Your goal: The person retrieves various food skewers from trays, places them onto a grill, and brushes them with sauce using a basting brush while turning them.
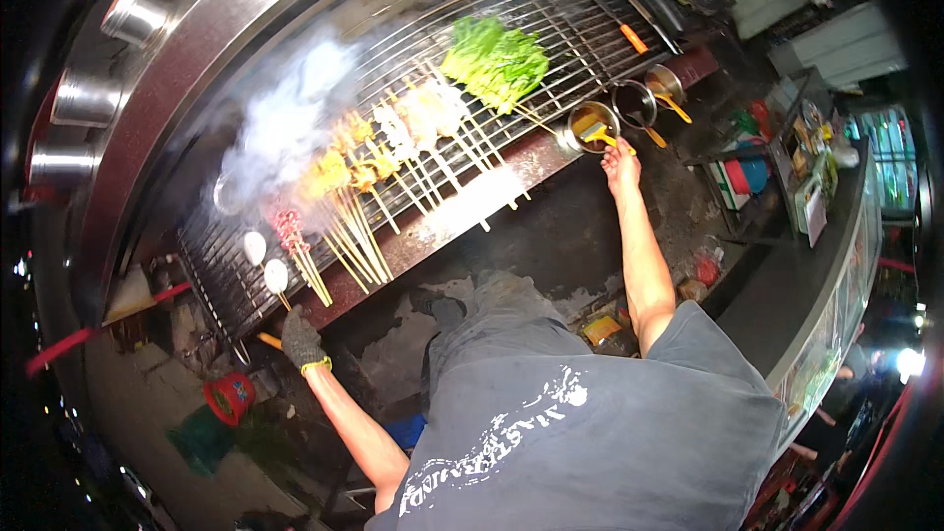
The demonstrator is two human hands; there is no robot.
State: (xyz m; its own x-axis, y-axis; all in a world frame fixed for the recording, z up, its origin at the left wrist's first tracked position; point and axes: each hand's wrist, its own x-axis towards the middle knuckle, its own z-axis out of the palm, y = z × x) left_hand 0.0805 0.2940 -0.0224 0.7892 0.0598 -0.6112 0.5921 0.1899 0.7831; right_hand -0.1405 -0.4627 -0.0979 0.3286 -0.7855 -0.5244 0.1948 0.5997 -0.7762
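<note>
My right hand (622, 161) holds a yellow-handled basting brush (599, 134), its bristle end inside a metal cup (571, 139) of brownish liquid at the grill's front edge. At the left end of the grill (221, 273), my left hand (302, 339) wears a grey knit glove with a yellow cuff. Its fingers close on the stick of a skewer with white oval pieces (275, 276). An orange handle (270, 340) sticks out beside the glove; whether I grip it is unclear. Close by lie skewers of reddish meat (289, 228).
Smoke (295, 96) veils the grill's left half. Browned skewers (328, 173), pale skewers (420, 114) and green leafy vegetables (494, 63) lie across the bars. More sauce cups (634, 105) stand to the right. A dark counter (804, 287) flanks my right; a red bucket (229, 397) sits lower left.
</note>
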